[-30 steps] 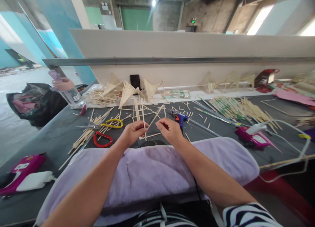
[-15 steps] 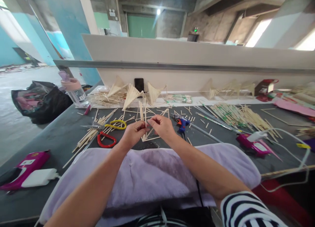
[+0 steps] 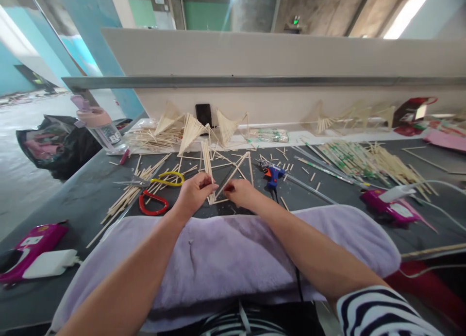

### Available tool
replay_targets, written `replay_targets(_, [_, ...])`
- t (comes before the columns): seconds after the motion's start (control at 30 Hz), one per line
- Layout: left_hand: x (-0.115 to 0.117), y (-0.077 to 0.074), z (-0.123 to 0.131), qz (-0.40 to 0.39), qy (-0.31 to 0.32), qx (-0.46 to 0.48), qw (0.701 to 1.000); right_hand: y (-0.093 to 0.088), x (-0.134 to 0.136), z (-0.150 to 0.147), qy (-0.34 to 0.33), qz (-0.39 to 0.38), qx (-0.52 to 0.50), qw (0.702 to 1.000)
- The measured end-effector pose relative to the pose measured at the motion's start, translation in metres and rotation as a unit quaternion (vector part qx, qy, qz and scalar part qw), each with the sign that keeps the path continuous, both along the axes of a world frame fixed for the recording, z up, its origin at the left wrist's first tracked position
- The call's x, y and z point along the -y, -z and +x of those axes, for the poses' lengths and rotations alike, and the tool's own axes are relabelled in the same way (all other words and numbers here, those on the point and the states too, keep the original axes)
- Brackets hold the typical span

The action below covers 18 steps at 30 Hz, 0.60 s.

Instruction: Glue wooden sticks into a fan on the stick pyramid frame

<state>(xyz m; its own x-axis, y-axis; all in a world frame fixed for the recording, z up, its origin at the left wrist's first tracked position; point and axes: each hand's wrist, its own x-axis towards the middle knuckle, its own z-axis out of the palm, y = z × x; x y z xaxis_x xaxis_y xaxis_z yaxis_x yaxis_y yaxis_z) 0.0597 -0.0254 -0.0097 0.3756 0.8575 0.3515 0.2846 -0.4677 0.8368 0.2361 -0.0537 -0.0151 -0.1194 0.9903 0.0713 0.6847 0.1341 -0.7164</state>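
A frame of thin wooden sticks (image 3: 233, 173), triangular with a row of sticks along its left side, lies on the dark table (image 3: 83, 200) just beyond a lilac towel (image 3: 225, 258). My left hand (image 3: 194, 193) pinches the row of sticks near its lower end. My right hand (image 3: 241, 193) is curled low over the frame's bottom stick, fingers closed on it. Both forearms rest across the towel.
Yellow-handled scissors (image 3: 165, 179) and a red-handled tool (image 3: 152, 204) lie left of my hands amid loose sticks. A blue glue gun (image 3: 272, 175) sits to the right, a pink device (image 3: 391, 207) further right. Finished fan-shaped stick pieces (image 3: 191, 129) line the back wall; a bottle (image 3: 96, 125) stands far left.
The stick frame has come down from being held up in front of me to lying on the table. My right hand dropped to its bottom edge; the left kept its pinch.
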Motion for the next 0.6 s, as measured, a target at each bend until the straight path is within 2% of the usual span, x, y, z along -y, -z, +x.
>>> replay_targets(0.1, [-0.0009, 0.001, -0.0002, 0.016, -0.022, -0.033, 0.999, 0.0003, 0.002, -0.0059, 0.018, -0.105, -0.157, 0.982])
replay_targets(0.2, [-0.0014, 0.0014, -0.0003, 0.033, -0.041, -0.055, 0.997, -0.0003, 0.0034, -0.0086, 0.013, -0.132, -0.251, 0.959])
replay_targets(0.43, [-0.0007, 0.0023, 0.002, 0.04, -0.077, -0.101, 0.991, -0.0018, 0.004, -0.0087, 0.006, -0.141, -0.22, 0.965])
replay_targets(0.6, [0.0001, 0.0008, 0.0032, 0.054, -0.09, -0.114, 0.988, 0.0043, 0.0026, -0.0097, -0.005, -0.13, -0.213, 0.968])
